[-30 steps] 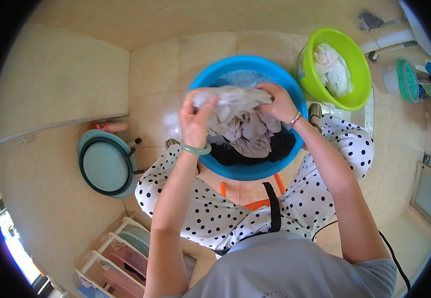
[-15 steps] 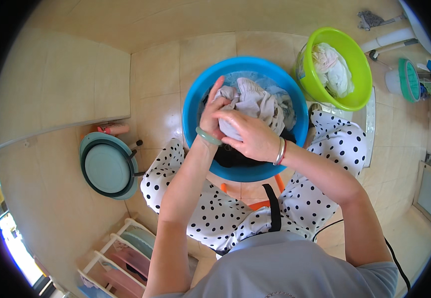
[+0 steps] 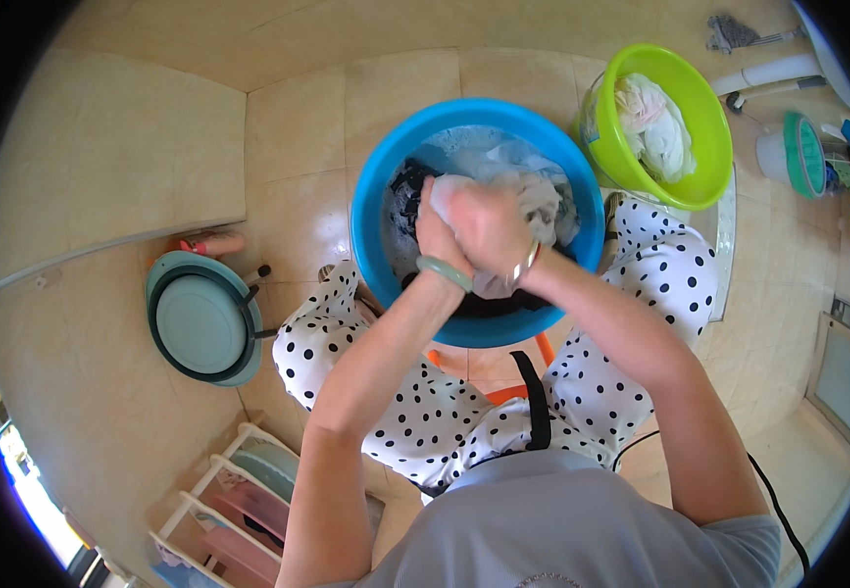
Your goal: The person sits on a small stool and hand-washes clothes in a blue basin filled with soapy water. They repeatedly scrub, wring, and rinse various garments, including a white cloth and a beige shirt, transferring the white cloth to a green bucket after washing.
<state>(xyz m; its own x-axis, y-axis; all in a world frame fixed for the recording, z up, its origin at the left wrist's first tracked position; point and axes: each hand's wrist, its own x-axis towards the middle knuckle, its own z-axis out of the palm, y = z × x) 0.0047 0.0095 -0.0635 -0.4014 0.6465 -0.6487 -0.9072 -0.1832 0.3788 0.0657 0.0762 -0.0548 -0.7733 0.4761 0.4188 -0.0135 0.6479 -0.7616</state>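
A blue basin (image 3: 370, 279) holds soapy water, dark clothes (image 3: 492, 303) and a wet pale garment (image 3: 541, 204). Over its middle, my left hand (image 3: 438, 238) grips one part of the garment, with a green bangle at the wrist. Pressed close against it, my right hand (image 3: 492, 227) is curled into the same cloth and slightly smeared by motion. Some of the pale fabric pokes out above the knuckles, and a bit hangs below the right wrist. The fingertips of both hands are mostly hidden by the cloth and each other.
A lime-green bucket (image 3: 714, 162) with white laundry stands right of the basin. To the left hang or lean grey-green folding basins (image 3: 204, 328) beside a pink bottle (image 3: 211, 243). A white rack (image 3: 200, 502) is at lower left. Orange stool legs (image 3: 544, 349) show under the basin.
My right hand has rolled over and closed on the pale garment, and my left fingers have folded in from being stretched out. The cloth is now bunched between both hands.
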